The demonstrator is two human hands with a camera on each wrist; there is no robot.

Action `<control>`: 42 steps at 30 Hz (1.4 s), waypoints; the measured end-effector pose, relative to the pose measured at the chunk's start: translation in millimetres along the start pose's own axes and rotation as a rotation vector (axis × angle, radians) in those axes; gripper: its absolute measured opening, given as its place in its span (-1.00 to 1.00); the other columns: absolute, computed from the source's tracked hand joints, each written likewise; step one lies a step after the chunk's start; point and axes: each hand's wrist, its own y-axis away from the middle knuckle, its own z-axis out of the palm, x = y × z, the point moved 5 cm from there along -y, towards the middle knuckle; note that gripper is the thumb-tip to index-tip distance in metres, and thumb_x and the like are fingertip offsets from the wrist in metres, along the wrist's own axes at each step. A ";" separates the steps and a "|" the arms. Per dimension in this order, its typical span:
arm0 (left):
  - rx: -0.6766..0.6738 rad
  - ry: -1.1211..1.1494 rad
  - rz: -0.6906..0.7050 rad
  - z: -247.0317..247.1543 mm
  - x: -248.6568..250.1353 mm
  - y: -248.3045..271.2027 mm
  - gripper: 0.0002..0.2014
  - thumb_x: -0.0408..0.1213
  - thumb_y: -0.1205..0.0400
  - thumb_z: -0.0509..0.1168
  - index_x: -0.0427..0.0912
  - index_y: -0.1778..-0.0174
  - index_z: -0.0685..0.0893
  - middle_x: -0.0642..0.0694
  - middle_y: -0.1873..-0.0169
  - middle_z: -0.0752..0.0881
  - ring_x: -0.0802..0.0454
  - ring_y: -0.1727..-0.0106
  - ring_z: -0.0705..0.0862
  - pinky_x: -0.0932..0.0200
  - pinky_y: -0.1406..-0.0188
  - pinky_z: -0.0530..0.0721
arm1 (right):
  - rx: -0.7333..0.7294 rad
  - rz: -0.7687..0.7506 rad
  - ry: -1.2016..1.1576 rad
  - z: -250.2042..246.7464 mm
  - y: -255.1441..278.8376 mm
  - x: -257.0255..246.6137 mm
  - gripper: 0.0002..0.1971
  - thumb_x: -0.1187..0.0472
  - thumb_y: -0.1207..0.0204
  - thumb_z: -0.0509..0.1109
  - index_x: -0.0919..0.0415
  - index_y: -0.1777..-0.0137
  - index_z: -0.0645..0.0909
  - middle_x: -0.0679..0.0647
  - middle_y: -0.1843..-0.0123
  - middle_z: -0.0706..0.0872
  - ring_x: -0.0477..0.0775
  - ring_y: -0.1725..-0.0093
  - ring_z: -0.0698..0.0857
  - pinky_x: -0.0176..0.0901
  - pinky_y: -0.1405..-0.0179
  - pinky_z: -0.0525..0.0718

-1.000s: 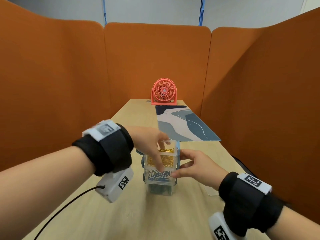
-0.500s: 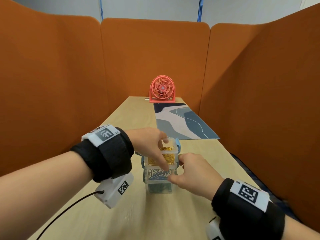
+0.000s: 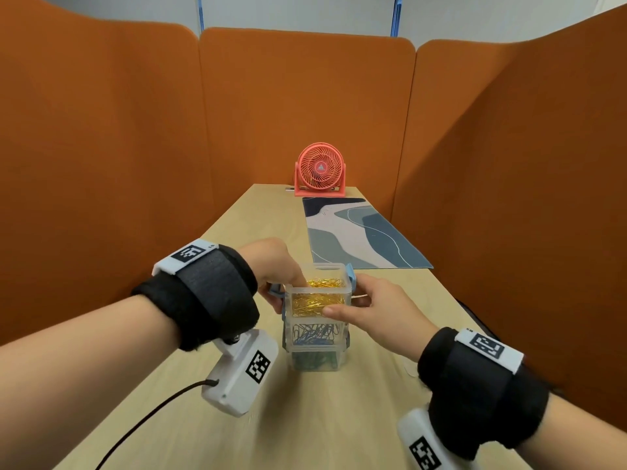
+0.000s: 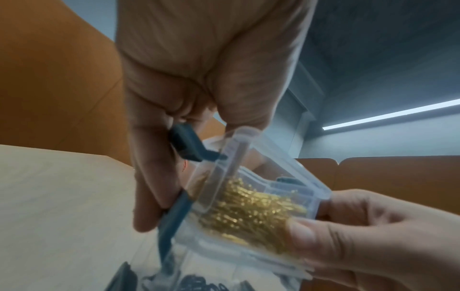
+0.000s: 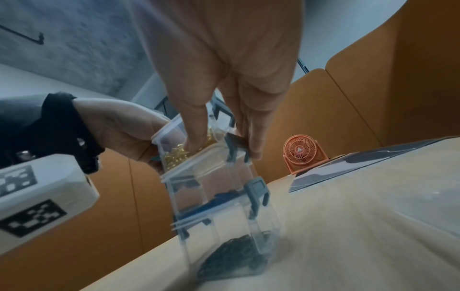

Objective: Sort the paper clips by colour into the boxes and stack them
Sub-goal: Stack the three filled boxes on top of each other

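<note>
Three clear boxes stand stacked on the wooden table (image 3: 339, 418): green clips at the bottom, blue in the middle, and the top box (image 3: 318, 300) holding gold paper clips (image 3: 319, 302). The left hand (image 3: 274, 269) grips its left side, fingers curled round the blue latch (image 4: 185, 144). The right hand (image 3: 376, 310) pinches its right side, thumb on the front wall.

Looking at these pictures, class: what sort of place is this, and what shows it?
Probably an office desk booth: orange padded partitions enclose a narrow wooden table, with a desk mat and a small pink fan at its far end.
</note>
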 end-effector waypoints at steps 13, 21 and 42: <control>0.021 -0.156 0.114 -14.5 1.5 9.1 -0.45 0.14 -0.56 0.28 -0.18 -0.34 0.56 -0.13 -0.21 0.67 -0.09 -0.15 0.64 0.02 -0.02 0.73 | -0.178 0.518 0.720 -58.5 17.1 65.4 0.07 -0.21 -0.15 0.61 0.13 -0.58 0.16 0.15 -0.54 0.35 0.18 -0.46 0.41 0.01 -0.41 0.48; 0.165 -0.172 0.419 -6.8 23.0 23.8 -0.65 -0.01 -0.58 0.33 -0.11 -0.21 0.66 -0.02 -0.05 0.72 0.02 -0.04 0.66 0.26 0.14 0.64 | -0.238 0.529 0.587 -55.7 21.4 92.4 -0.26 -0.01 -0.20 0.63 0.10 -0.37 0.41 0.01 -0.19 0.56 0.03 -0.14 0.55 -0.18 -0.10 0.58; 0.091 -0.313 0.532 -13.7 44.1 29.3 -0.28 0.06 -0.23 0.60 -0.14 -0.26 0.57 0.07 0.00 0.66 0.10 0.03 0.61 0.25 0.13 0.52 | 0.128 0.153 -0.169 -28.8 -10.0 -1.5 -0.70 0.09 -0.58 0.31 0.23 -0.23 0.57 0.11 -0.01 0.67 -0.06 0.15 0.63 -0.29 0.24 0.64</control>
